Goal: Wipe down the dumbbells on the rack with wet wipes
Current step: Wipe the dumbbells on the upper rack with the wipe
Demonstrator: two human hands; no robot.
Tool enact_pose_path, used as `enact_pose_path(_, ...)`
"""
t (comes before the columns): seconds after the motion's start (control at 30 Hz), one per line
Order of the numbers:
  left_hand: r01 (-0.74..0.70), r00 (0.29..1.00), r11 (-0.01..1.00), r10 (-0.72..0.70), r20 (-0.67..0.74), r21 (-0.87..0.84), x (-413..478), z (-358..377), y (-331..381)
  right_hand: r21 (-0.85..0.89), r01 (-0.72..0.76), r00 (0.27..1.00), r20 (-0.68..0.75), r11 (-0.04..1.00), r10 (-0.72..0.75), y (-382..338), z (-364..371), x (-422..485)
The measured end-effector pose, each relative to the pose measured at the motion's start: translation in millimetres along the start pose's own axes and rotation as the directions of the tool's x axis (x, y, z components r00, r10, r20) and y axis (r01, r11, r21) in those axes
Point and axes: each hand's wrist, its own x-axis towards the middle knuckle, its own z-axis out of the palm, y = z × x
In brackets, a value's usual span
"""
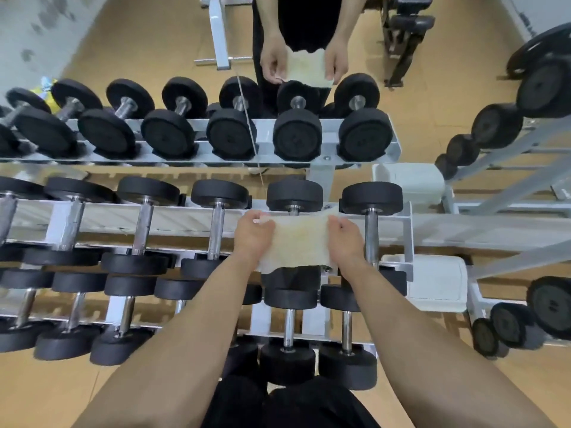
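- The left hand is gripping the left edge of a wet wipe at centre frame, its fingers curling over that edge.
- The right hand is gripping the wipe's right edge in the same way, so the pale, yellowish sheet is lying stretched flat between the two hands.
- The wipe is hanging over the handle of a black dumbbell on the top tier of the rack; whether it is touching the handle cannot be told, since the sheet is hiding it.
- That dumbbell is sitting second from the right end of the tier, with its far head showing just above the wipe.
- Another dumbbell is resting just to its right, its chrome handle running down beside the right hand.
- More dumbbells are lying in a row toward the left of the frame, and lower tiers are showing at lower centre.
- A mirror is filling the upper half of the frame, reflecting the rack, the hands and the wipe.
- A white box-like object is sitting just right of the rack.
- A second rack of dumbbells is standing at the right edge.
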Motion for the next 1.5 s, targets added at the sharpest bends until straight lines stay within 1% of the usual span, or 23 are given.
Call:
enact_pose_path(0.07,-0.095,0.994,0.977,0.105,-0.041,0.192,10.5,7.8,-3.3,-0.058,0.037,0.997,-0.061,0.998,-0.041,3.9,5.5,6.8)
enact_pose_path(0.13,-0.130,0.986,0.924,0.159,-0.051,0.361,18.3,15.4,-6.4,-0.100,0.049,0.993,-0.107,0.994,-0.059,10.2,13.4,14.4)
enact_pose_path(0.2,-0.130,0.981,0.883,0.182,-0.071,0.452,27.3,21.0,-12.0,-0.125,0.050,0.992,-0.107,0.991,-0.063,17.4,21.4,22.6)
enact_pose_path(0.27,-0.102,0.982,0.871,0.164,-0.089,0.480,36.9,24.6,-21.1,-0.126,0.020,0.996,-0.079,0.992,-0.030,26.0,28.8,29.8)
enact_pose_path(0.37,-0.056,0.991,0.894,0.105,-0.087,0.444,49.0,27.6,-33.6,-0.094,-0.029,0.999,-0.048,0.995,0.025,38.7,38.8,39.8)
enact_pose_path(0.47,-0.070,0.993,0.924,0.101,-0.063,0.377,57.8,29.0,-42.1,-0.057,-0.051,0.996,-0.079,0.997,0.046,46.4,46.4,48.4)
enact_pose_path(0.57,-0.070,0.995,0.970,0.086,-0.059,0.232,62.7,29.7,-44.3,-0.012,-0.076,0.989,-0.125,0.997,0.074,47.9,50.3,55.0)
enact_pose_path(0.63,-0.046,0.994,0.988,0.060,-0.095,0.145,61.1,28.6,-43.4,0.056,-0.138,0.977,-0.159,0.989,0.146,46.6,52.9,59.3)
enact_pose_path(0.7,-0.009,0.987,0.995,0.025,-0.161,0.100,56.1,26.4,-45.2,0.153,-0.181,0.939,-0.266,0.972,0.216,42.6,55.8,59.9)
enact_pose_path(0.73,0.005,0.982,0.996,0.011,-0.188,0.086,52.4,26.0,-48.3,0.138,-0.167,0.909,-0.363,0.976,0.207,41.1,58.2,58.0)
enact_pose_path(0.8,0.036,0.977,0.998,-0.023,-0.211,0.057,40.9,29.6,-56.8,0.010,-0.105,0.853,-0.514,0.994,0.095,35.6,64.9,48.6)
enact_pose_path(0.83,0.057,0.976,0.998,-0.048,-0.211,0.037,34.8,33.3,-60.8,-0.053,-0.080,0.857,-0.514,0.995,0.041,32.8,70.5,43.6)
enact_pose_path(0.87,0.079,0.975,0.997,-0.075,-0.209,0.010,29.8,37.9,-64.2,-0.086,-0.076,0.894,-0.446,0.993,0.030,30.8,77.3,41.5)
enact_pose_path(0.9,0.102,0.973,0.995,-0.104,-0.207,-0.017,25.6,42.8,-66.5,-0.088,-0.101,0.945,-0.321,0.991,0.067,28.1,85.4,41.0)
enact_pose_path(0.93,0.128,0.970,0.991,-0.133,-0.202,-0.038,23.2,47.6,-68.0,-0.075,-0.148,0.979,-0.151,0.986,0.135,24.5,94.1,43.3)
enact_pose_path(0.97,0.149,0.968,0.988,-0.155,-0.196,-0.047,21.6,51.7,-68.6,-0.056,-0.198,0.980,0.019,0.978,0.200,18.6,100.3,45.9)
enact_pose_path(1.0,0.162,0.966,0.986,-0.167,-0.197,-0.045,21.7,55.4,-69.6,-0.037,-0.236,0.959,0.152,0.971,0.239,14.3,105.8,50.6)
enact_pose_path(1.03,0.168,0.964,0.985,-0.171,-0.204,-0.033,22.1,58.3,-71.3,-0.009,-0.255,0.942,0.225,0.967,0.250,11.7,110.0,56.0)
enact_pose_path(1.1,0.172,0.958,0.985,-0.166,-0.234,0.007,23.3,62.5,-73.6,0.081,-0.303,0.928,0.254,0.949,0.275,11.9,115.0,68.0)
enact_pose_path(1.17,0.170,0.952,0.984,-0.149,-0.266,0.055,23.8,64.3,-73.0,0.225,-0.382,0.904,0.293,0.896,0.312,16.5,116.5,80.3)
enact_pose_path(1.27,0.151,0.956,0.983,-0.119,-0.268,0.102,26.0,66.5,-70.5,0.376,-0.448,0.867,0.403,0.811,0.293,19.4,118.5,97.8)
enact_pose_path(1.4,0.138,0.955,0.986,-0.107,-0.277,0.095,27.4,69.1,-72.6,0.504,-0.444,0.876,0.416,0.741,0.242,9.6,118.6,115.8)
enact_pose_path(1.5,0.114,0.957,0.987,-0.079,-0.279,0.109,27.2,69.9,-75.1,0.538,-0.419,0.894,0.387,0.731,0.228,8.4,119.8,118.8)
